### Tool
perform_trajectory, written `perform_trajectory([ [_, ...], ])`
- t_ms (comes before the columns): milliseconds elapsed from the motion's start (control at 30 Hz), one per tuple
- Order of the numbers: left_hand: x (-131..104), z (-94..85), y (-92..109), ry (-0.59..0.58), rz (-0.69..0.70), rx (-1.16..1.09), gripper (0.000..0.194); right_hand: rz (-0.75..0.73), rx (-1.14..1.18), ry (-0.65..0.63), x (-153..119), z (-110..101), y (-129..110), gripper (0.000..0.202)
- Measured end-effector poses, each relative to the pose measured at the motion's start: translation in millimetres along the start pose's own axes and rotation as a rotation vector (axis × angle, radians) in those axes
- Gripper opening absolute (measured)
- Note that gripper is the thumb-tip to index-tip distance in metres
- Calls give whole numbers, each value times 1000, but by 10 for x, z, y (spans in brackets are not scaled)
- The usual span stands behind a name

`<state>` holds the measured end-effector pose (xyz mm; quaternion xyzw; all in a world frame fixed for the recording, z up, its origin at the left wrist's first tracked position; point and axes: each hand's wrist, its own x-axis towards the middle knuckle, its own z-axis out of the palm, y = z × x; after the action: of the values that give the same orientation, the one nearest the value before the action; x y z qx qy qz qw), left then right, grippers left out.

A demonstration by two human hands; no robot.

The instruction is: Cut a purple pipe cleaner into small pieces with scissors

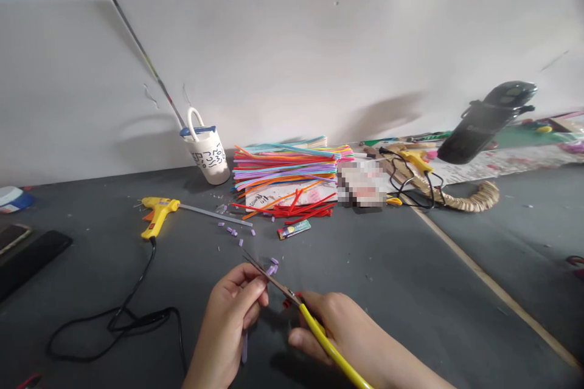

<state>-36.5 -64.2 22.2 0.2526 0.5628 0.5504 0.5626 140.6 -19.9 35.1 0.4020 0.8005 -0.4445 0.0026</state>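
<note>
My left hand (237, 304) is closed, thumb against fingers, on a thin purple pipe cleaner (245, 346) whose tail hangs below the palm. My right hand (328, 322) is wrapped round a pair of scissors (314, 323) with yellow handles. The narrow blades point up and left, their tips just past my left fingertips, where the strip's upper end meets them. Short purple cut pieces (272, 268) lie just beyond the blades. Something small and red shows by the pivot; I cannot make out what it is.
Bundled coloured pipe cleaners (287, 167) lie at the back, red ones (305, 209) in front, near a small lighter-like packet (294, 230). A yellow glue gun (159, 214) with a looping black cord (123, 322) is left; another (413, 159) is right. A white cup (207, 155) and black bottle (479, 124) stand behind.
</note>
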Motion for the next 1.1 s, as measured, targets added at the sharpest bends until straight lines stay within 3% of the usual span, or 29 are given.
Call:
perform_trajectory([
  [700,2,49,9,84,-2,55,17,43,-29,6,-11,6,-51,39],
  [1100,46,42,-53,8,-65,-50,24,137,45,-49,65,68,-23,35],
])
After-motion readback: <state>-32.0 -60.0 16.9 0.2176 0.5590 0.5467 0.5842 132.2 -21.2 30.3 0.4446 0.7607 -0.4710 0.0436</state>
